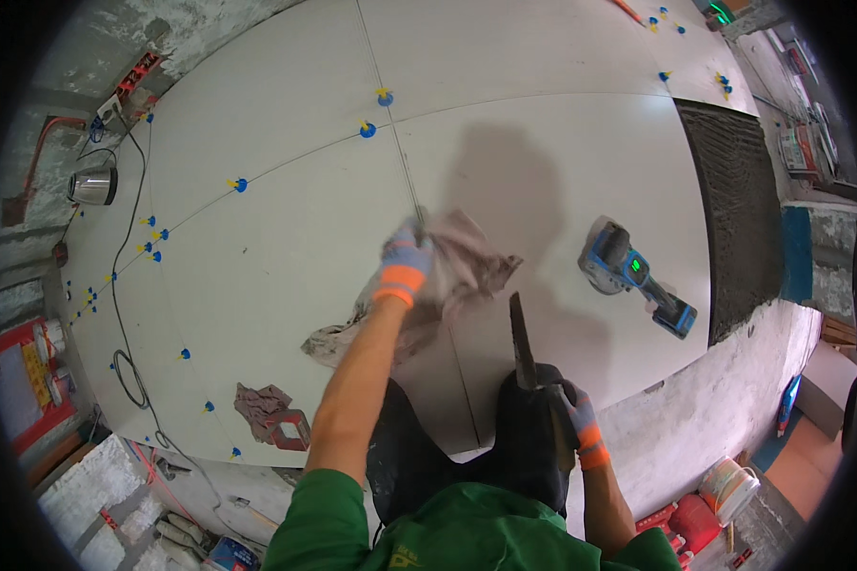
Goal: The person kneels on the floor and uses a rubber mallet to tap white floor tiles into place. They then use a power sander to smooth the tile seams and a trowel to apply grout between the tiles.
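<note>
My left hand (407, 255), in a grey glove with an orange cuff, is closed on a crumpled, dirty pinkish rag (462, 249). The rag lies over the seam between two large pale floor tiles (552, 190) and is partly blurred. Beside my right knee, my right hand (577, 411), gloved alike, grips a trowel (522, 338) whose long dark blade points away from me. Seen nearly edge-on, its handle is mostly hidden by the fingers. To the right, a blue and black battery tile vibrator (627, 271) with a lit green display rests on the tile.
Blue and yellow levelling clips (368, 129) stand along the seams. Ridged dark adhesive (733, 200) borders the tile at right. A black cable (124, 247) runs down the left, near a metal kettle-like pot (93, 186). A smaller rag (257, 407) lies by a red-framed object (290, 430).
</note>
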Available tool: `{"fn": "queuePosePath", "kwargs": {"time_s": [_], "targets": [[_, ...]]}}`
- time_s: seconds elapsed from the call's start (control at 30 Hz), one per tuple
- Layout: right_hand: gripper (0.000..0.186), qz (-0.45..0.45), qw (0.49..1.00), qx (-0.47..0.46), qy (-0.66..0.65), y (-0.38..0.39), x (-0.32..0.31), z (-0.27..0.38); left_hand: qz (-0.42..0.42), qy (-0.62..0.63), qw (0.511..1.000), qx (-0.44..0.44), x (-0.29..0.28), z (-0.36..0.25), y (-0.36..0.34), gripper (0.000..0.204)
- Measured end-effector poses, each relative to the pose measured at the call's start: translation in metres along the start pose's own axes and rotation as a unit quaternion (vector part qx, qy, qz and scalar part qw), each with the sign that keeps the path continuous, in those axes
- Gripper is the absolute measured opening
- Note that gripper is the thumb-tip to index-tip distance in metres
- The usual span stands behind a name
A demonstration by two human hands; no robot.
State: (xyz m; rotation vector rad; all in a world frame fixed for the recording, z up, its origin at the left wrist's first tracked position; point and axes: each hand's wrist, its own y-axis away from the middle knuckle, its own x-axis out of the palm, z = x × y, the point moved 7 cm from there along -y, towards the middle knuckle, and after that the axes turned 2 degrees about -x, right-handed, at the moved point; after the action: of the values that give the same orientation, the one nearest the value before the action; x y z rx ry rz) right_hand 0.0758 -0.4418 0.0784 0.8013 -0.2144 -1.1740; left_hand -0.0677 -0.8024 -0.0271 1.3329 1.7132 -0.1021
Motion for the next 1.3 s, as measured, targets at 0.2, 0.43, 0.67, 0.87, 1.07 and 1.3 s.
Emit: {"fn": "queuePosePath", "kwargs": {"time_s": [0.2, 0.43, 0.67, 0.87, 1.07, 1.3], "targets": [[0.028, 0.047, 0.998, 0.036, -0.037, -0.1, 0.064, 0.028, -0.169, 0.008, 0.981, -0.092, -0.088, 0.04, -0.076, 0.053], [0.028, 0.043, 0.991, 0.089, -0.086, -0.195, 0.134, 0.114, -0.144, -0.213, 0.956, 0.138, -0.073, 0.033, -0.051, 0.062], [0.023, 0.057, 0.992, 0.108, -0.032, -0.254, 0.151, 0.168, -0.093, -0.217, 0.947, 0.218, -0.044, 0.011, -0.065, 0.062], [0.021, 0.053, 0.99, 0.132, 0.019, -0.266, 0.154, 0.17, -0.056, -0.234, 0.956, 0.169, -0.04, 0.019, -0.082, 0.065], [0.024, 0.046, 0.991, 0.102, 0.074, -0.266, 0.156, 0.173, -0.035, -0.223, 0.963, 0.148, -0.04, 0.018, -0.083, 0.063], [0.028, 0.038, 0.986, 0.113, 0.117, -0.268, 0.154, 0.186, -0.005, -0.118, 0.987, 0.108, -0.037, 0.03, -0.094, 0.058]]}}
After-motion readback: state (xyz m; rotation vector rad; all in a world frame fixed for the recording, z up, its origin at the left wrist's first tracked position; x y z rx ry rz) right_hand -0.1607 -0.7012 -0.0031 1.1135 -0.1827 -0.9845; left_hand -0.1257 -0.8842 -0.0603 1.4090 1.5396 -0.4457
